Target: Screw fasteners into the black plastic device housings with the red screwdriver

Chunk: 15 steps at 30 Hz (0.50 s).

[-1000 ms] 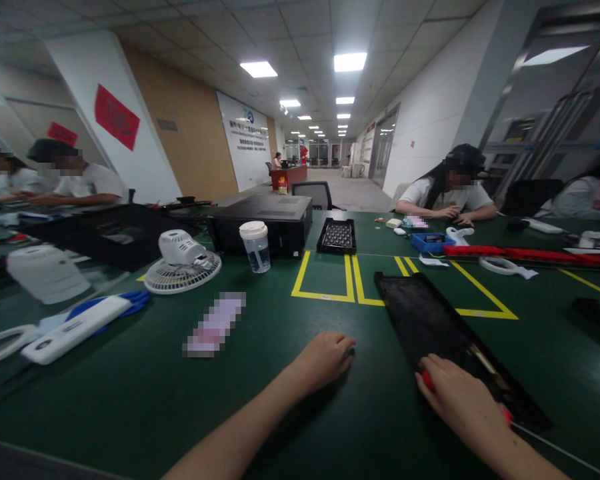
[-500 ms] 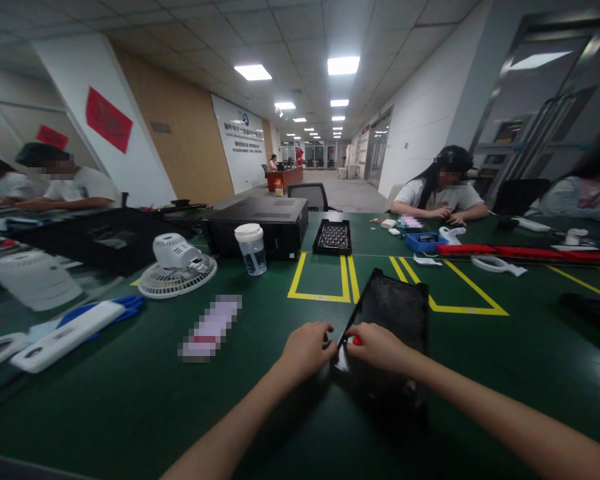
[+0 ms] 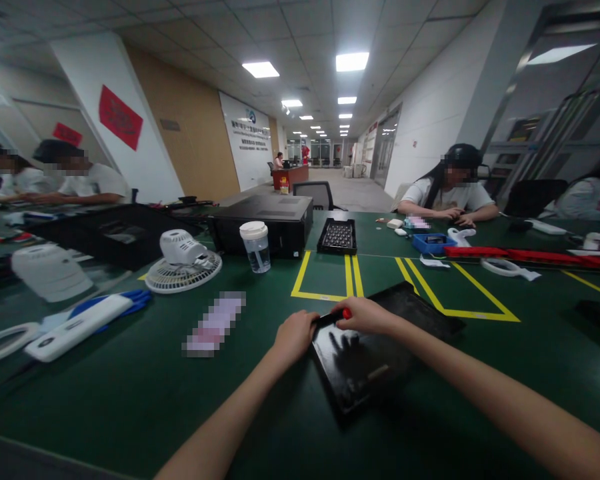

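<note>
A glossy black rectangular panel (image 3: 380, 370) with a raised rim lies tilted across the table in front of me, turned so that its corner points towards me. My left hand (image 3: 296, 337) is closed at its left corner, with fingers curled on the rim. My right hand (image 3: 367, 316) bends over the upper edge, close to the left one. A small red object (image 3: 347, 313) shows between the right thumb and fingers; the rest of it is hidden. The hand's dark reflection appears in the panel's surface.
A lidded cup (image 3: 256, 248) stands before a black computer case (image 3: 265, 223). Left of it are a white fan (image 3: 183, 260) and a white power strip (image 3: 80, 328). Beyond the yellow tape lies a black tray (image 3: 337, 237) of small parts. A co-worker (image 3: 450, 190) sits at right.
The black panel has turned, its near end swinging left and its far end right. Both hands have moved slightly up and left with it. The view has shifted a little.
</note>
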{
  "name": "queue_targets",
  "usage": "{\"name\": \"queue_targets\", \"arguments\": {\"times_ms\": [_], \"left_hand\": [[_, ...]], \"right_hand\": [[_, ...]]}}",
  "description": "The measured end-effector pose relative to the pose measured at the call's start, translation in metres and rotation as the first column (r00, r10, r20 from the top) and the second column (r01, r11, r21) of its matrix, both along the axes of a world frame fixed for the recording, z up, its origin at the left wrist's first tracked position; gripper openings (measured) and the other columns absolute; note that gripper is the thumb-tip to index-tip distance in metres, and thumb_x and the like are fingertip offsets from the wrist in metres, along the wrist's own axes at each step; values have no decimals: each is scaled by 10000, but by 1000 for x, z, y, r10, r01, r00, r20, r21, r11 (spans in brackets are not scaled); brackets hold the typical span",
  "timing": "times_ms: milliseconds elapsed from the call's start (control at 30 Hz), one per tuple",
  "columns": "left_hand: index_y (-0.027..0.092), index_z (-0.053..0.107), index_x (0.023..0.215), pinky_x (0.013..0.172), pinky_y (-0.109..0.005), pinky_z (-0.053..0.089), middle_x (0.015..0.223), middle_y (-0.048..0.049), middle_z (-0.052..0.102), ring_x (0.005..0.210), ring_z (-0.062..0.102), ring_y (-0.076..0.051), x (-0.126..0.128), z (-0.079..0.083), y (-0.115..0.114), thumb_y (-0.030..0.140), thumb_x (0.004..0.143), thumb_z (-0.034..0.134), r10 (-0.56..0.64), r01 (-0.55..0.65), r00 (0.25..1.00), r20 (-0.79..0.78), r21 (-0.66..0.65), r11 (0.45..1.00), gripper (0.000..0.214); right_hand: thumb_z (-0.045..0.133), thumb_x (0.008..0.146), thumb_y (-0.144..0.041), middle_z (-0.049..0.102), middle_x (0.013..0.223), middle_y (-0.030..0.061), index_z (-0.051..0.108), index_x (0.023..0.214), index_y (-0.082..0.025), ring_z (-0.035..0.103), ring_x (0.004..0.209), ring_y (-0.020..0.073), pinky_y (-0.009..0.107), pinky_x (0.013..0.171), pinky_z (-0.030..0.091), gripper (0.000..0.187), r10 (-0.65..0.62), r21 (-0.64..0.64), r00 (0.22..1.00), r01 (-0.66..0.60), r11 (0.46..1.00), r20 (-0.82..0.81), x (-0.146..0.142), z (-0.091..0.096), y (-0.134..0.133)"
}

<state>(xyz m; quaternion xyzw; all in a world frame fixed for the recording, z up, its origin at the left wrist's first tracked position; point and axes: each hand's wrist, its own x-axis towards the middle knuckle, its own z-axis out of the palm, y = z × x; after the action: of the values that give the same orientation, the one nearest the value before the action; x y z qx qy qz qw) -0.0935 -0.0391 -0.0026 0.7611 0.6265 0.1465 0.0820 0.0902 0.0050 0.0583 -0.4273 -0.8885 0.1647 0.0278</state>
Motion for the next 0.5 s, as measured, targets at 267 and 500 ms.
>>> {"name": "queue_targets", "arguments": {"times_ms": [267, 500], "left_hand": [[216, 591, 1101, 808, -251, 412, 969, -59, 632, 902, 566, -165, -13, -8, 28, 184, 824, 401, -88, 87, 992, 85, 19, 996, 338], [207, 599, 1094, 865, -257, 401, 1027, -52, 633, 959, 558, -164, -17, -11, 41, 179, 831, 413, -131, 126, 984, 119, 44, 991, 323]], "right_hand": [[597, 694, -322, 670, 842, 50, 669, 843, -224, 607, 785, 217, 260, 629, 392, 192, 23, 53, 997, -26, 998, 69, 38, 3, -8], [593, 723, -368, 670, 876, 29, 636, 951, -263, 615, 827, 220, 268, 655, 404, 254, 92, 75, 989, -101, 992, 117, 48, -22, -23]]}}
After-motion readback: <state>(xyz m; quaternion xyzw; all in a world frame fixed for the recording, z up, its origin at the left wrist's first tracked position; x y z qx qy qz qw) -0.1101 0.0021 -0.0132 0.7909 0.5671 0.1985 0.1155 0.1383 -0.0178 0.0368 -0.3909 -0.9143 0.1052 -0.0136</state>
